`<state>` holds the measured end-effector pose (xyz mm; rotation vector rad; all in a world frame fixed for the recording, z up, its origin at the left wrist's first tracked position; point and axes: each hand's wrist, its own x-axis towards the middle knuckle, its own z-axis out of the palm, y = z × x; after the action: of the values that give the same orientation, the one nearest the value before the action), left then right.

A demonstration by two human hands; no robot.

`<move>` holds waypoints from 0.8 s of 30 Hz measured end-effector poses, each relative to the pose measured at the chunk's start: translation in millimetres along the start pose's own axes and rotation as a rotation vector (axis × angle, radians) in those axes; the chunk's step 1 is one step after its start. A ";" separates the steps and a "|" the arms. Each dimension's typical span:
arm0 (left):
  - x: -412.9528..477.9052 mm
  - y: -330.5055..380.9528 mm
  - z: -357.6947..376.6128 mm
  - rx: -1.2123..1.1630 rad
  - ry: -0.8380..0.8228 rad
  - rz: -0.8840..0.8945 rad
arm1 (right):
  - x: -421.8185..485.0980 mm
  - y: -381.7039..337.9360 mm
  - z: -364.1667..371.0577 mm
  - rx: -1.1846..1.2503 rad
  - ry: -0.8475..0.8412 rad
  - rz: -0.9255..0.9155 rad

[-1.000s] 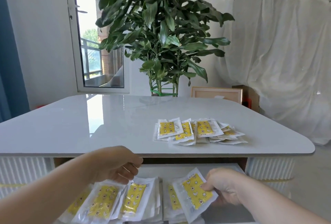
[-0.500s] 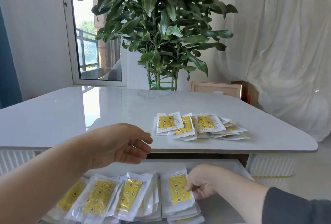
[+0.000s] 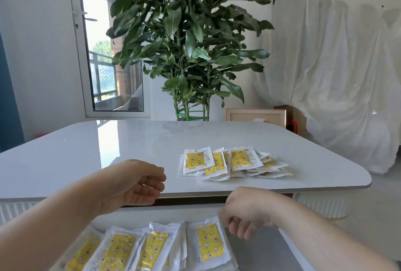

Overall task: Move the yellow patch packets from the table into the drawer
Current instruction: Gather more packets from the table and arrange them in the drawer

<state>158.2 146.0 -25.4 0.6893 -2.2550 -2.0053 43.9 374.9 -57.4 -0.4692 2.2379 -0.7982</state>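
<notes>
Yellow plastic-wrapped patch packets (image 3: 235,163) lie heaped on the glossy white table (image 3: 86,151), ahead-right of the empty, loosely curled left hand (image 3: 134,184); the right hand (image 3: 245,214), seemingly empty too, hangs over the open drawer (image 3: 173,213).

I can read no words or numbers. The yellow patch packets (image 3: 234,162), on my table (image 3: 86,151) and in my drawer (image 3: 267,251), show only cartoon print; any lettering is too blurred.
</notes>
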 end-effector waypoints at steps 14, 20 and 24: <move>125.1 35.7 65.9 0.263 0.306 -0.019 | -19.4 17.3 -48.1 0.248 0.227 -0.152; 163.5 38.3 88.8 0.729 0.336 -0.150 | -11.4 17.9 -47.8 0.263 0.209 -0.163; 166.5 33.3 83.0 0.714 0.306 -0.112 | -7.3 18.9 -44.5 0.266 0.205 -0.164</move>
<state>-28.1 166.6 -49.3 1.0879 -2.7439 -0.9730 15.0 410.9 -41.2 -0.4633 2.2518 -1.2607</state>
